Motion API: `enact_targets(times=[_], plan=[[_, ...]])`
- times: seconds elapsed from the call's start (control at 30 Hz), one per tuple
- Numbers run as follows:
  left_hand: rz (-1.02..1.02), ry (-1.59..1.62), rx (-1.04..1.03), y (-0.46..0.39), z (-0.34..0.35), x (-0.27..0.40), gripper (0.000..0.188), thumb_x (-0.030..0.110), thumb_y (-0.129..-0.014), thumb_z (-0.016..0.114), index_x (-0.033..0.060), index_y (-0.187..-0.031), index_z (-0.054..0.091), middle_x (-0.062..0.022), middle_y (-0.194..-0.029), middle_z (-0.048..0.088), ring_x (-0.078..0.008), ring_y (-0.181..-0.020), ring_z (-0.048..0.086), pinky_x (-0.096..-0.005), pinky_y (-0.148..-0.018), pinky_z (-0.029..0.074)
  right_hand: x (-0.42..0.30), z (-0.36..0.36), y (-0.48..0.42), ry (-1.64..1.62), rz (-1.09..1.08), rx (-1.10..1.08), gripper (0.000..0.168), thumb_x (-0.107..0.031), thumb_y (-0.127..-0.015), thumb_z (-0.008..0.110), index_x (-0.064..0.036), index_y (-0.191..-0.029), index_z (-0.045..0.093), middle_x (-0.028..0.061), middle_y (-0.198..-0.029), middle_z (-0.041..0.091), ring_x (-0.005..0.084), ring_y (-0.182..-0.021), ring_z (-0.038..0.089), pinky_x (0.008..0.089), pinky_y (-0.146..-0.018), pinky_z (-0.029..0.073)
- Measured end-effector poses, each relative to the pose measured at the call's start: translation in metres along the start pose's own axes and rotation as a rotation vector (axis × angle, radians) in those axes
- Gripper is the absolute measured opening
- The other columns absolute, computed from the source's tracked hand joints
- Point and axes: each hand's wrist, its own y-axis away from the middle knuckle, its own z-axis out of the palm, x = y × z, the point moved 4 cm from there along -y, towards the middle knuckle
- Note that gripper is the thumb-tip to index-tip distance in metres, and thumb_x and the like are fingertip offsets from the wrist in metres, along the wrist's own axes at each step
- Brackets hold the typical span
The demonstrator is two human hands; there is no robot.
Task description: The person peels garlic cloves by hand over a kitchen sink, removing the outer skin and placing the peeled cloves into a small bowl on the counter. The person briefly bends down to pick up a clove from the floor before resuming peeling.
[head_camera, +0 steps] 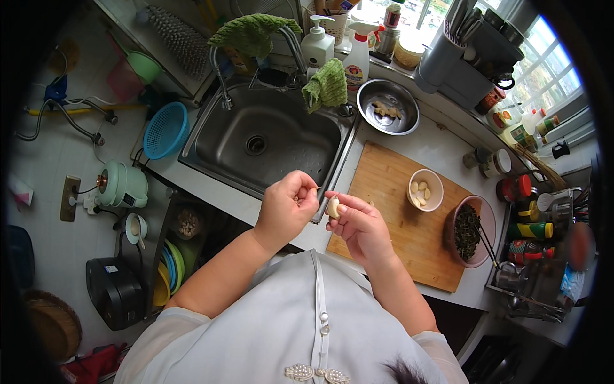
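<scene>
Between the thumb and fingers of my right hand (362,228) is a whitish garlic clove (333,208), held over the counter by the sink's corner. My left hand (290,206) is curled just beside it, with what looks like bits of garlic skin (298,199) in its fingers; most of its palm is hidden. To the right lies a wooden cutting board (379,192), partly under my right forearm. A small pale bowl (427,175) on the board contains several peeled garlic cloves (419,187).
A stainless steel sink (225,153) is ahead, with a faucet (225,102) draped in green cloth. A metal bowl (365,108) holds ginger (386,111). At the right, a pink bowl (485,221) of dark leafy food has chopsticks (487,245) in it. A blue colander (166,129) stands left.
</scene>
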Motion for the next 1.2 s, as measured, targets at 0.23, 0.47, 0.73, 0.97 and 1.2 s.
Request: enact_targets(times=[0.23, 0.47, 0.73, 0.97, 1.2], plan=[[-0.655, 1.003, -0.259, 0.001, 0.002, -0.019, 0.024, 0.02, -0.088, 0.043, 0.01, -0.067, 0.038, -0.0013, -0.055, 0.037, -0.0078, -0.046, 0.028, -0.0207, -0.038, 0.019, -0.001, -0.002, -0.001, -0.02, -0.017, 0.064, 0.027, -0.008, -0.089, 0.053, -0.001, -0.115, 0.052, 0.0051, -0.09, 0.059, 0.0125, -0.076, 0.057, 0.0284, -0.073, 0.049], [-0.319, 0.416, -0.17, 0.004, 0.012, -0.015, 0.013, 0.013, -0.086, 0.064, 0.0071, -0.083, 0.053, 0.0064, -0.056, 0.041, 0.0003, -0.051, 0.032, -0.0183, -0.045, 0.027, -0.002, -0.002, -0.002, 0.103, -0.149, 0.13, 0.022, -0.009, -0.088, 0.058, -0.001, -0.109, 0.057, 0.0032, -0.094, 0.06, 0.0095, -0.08, 0.054, 0.0241, -0.073, 0.046], [-0.051, -0.129, -0.146, 0.005, 0.009, 0.003, 0.016, 0.01, -0.084, 0.065, 0.0005, -0.096, 0.06, 0.0035, -0.06, 0.051, -0.0024, -0.054, 0.041, -0.0193, -0.051, 0.036, -0.002, -0.001, -0.004, 0.359, -0.268, 0.105, 0.022, -0.004, -0.087, 0.059, 0.0, -0.109, 0.058, 0.0031, -0.094, 0.06, 0.0084, -0.08, 0.055, 0.0225, -0.073, 0.046], [-0.16, 0.193, -0.191, 0.004, 0.012, -0.006, 0.009, 0.007, -0.087, 0.058, 0.0, -0.092, 0.056, 0.0007, -0.068, 0.055, -0.0029, -0.058, 0.047, -0.0199, -0.052, 0.04, -0.009, 0.004, -0.001, 0.727, -0.576, 0.127, 0.017, 0.004, -0.083, 0.06, 0.002, -0.1, 0.064, 0.0058, -0.094, 0.059, 0.0106, -0.082, 0.057, 0.0218, -0.07, 0.048], [-0.385, 0.451, -0.296, 0.002, 0.011, -0.008, 0.009, 0.009, -0.087, 0.057, 0.0028, -0.088, 0.051, -0.0005, -0.076, 0.055, -0.0028, -0.065, 0.049, -0.0193, -0.056, 0.042, -0.011, 0.008, -0.001, 0.681, -0.588, 0.097, 0.018, 0.004, -0.082, 0.061, 0.002, -0.099, 0.065, 0.0066, -0.093, 0.06, 0.0116, -0.08, 0.058, 0.0221, -0.068, 0.049]])
